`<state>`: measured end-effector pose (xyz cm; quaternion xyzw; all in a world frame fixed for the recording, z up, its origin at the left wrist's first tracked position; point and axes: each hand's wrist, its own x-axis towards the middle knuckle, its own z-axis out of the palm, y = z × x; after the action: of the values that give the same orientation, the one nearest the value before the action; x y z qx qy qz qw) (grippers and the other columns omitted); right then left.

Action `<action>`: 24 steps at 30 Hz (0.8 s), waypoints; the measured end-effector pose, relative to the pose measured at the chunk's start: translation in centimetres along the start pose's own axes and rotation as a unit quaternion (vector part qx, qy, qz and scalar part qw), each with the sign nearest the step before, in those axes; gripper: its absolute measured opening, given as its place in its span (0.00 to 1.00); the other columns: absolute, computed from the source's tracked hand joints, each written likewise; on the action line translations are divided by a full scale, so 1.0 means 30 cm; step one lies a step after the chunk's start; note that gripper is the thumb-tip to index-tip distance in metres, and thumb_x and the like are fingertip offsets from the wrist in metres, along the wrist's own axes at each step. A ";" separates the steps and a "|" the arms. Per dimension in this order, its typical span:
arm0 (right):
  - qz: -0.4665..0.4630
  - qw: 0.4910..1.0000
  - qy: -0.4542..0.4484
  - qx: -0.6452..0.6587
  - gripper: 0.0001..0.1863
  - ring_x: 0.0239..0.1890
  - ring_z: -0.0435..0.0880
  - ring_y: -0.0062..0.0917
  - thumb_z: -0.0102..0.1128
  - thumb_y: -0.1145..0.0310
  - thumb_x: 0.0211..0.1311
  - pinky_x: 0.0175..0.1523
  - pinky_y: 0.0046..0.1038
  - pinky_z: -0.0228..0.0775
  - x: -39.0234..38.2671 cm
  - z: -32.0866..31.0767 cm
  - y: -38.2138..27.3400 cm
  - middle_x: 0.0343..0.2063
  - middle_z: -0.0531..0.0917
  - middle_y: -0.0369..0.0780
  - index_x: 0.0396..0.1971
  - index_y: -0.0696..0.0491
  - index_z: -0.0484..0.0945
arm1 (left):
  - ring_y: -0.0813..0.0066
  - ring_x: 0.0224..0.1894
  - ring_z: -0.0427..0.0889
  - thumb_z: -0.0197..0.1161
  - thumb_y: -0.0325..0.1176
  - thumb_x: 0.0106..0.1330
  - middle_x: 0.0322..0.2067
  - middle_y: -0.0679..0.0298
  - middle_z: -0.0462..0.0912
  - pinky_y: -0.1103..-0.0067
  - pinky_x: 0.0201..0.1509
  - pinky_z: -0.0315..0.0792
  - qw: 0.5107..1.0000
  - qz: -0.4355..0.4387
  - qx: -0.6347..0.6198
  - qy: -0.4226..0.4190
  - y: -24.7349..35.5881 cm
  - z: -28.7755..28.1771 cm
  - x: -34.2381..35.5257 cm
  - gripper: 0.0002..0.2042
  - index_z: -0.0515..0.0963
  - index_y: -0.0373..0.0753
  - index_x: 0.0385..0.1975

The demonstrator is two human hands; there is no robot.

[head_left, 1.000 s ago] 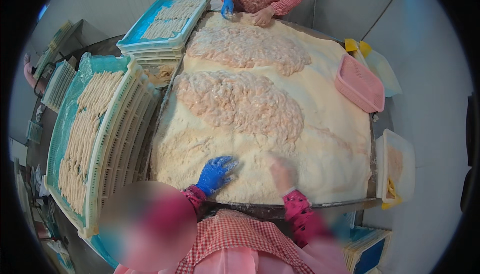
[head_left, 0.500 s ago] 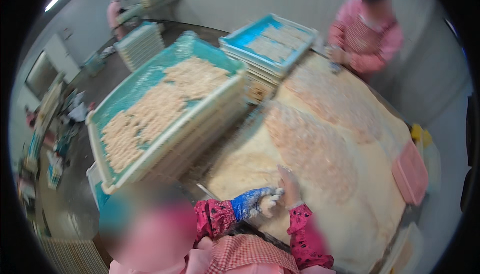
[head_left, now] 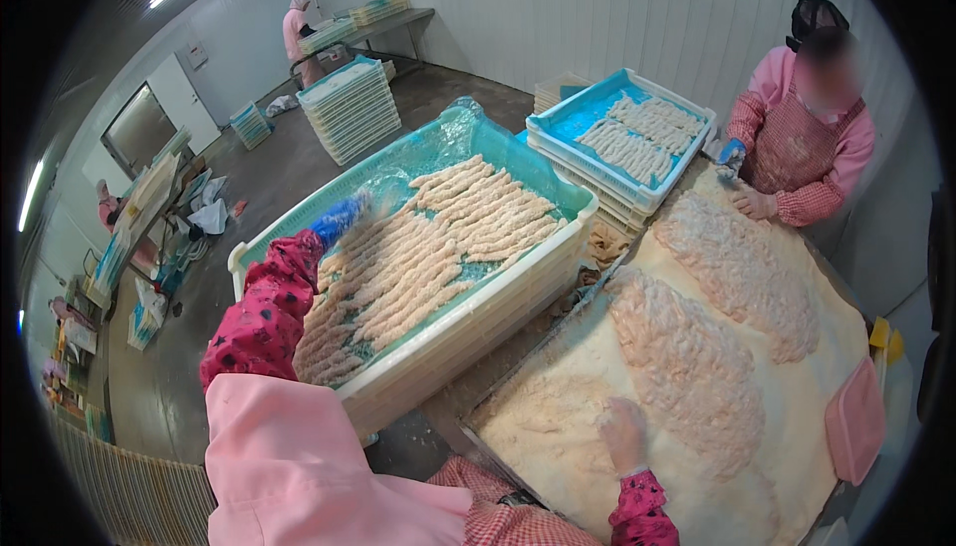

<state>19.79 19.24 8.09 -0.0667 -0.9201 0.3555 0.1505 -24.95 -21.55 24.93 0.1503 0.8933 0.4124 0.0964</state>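
My left hand [head_left: 344, 219], in a blue glove dusted with pale crumb, reaches over the far left part of a deep tray [head_left: 478, 309] lined with teal plastic. Motion smears its fingers, so whether it holds a strip cannot be made out. Rows of pale, crumb-coated strips [head_left: 418, 262] fill much of the tray. My right hand [head_left: 624, 434], in a thin clear glove, rests on the crumb layer [head_left: 543, 432] of the work table, fingers slightly bent, nothing visible in it. Just beyond lies a heap of pinkish raw pieces [head_left: 687, 372].
Across the table a co-worker [head_left: 812, 138] has both hands by a second heap [head_left: 737, 267]. A blue-lined tray [head_left: 622, 128] of strips sits on a stack at the far side. A pink plastic basket [head_left: 854, 422] stands at the right edge. Stacked trays [head_left: 349, 113] occupy the floor behind.
My hands were close together over the crumb; my left hand has moved left and forward over the teal-lined tray. The right hand has come down onto the crumb. The view has shifted left.
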 end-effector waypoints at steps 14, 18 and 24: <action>0.286 0.937 0.157 0.125 0.16 0.43 0.72 0.29 0.49 0.81 0.47 0.52 0.28 0.63 -0.307 -0.126 0.095 0.38 0.75 0.41 0.39 0.58 0.71 | 0.70 0.53 0.67 0.52 0.37 0.64 0.53 0.57 0.69 0.76 0.58 0.59 0.981 0.042 0.183 -0.048 0.184 -0.057 -0.353 0.21 0.65 0.35 0.55; 0.232 0.965 0.002 0.124 0.24 0.52 0.68 0.31 0.51 0.78 0.49 0.58 0.28 0.56 -0.221 -0.193 0.009 0.48 0.72 0.45 0.51 0.58 0.66 | 0.72 0.54 0.67 0.50 0.33 0.65 0.53 0.58 0.69 0.77 0.58 0.60 0.978 0.146 -0.066 -0.135 0.323 0.127 -0.478 0.20 0.62 0.34 0.57; 0.263 0.959 0.098 -0.029 0.20 0.43 0.75 0.35 0.53 0.76 0.49 0.49 0.30 0.66 -0.359 -0.205 0.078 0.41 0.76 0.44 0.46 0.56 0.70 | 0.64 0.56 0.66 0.57 0.40 0.60 0.54 0.56 0.67 0.70 0.60 0.58 0.910 0.208 -0.074 -0.351 0.541 0.633 -0.790 0.25 0.64 0.36 0.55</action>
<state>32.01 22.39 8.36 -0.3452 -0.8607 0.3474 0.1388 5.92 -6.38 26.33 0.4601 0.7175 0.4083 0.3268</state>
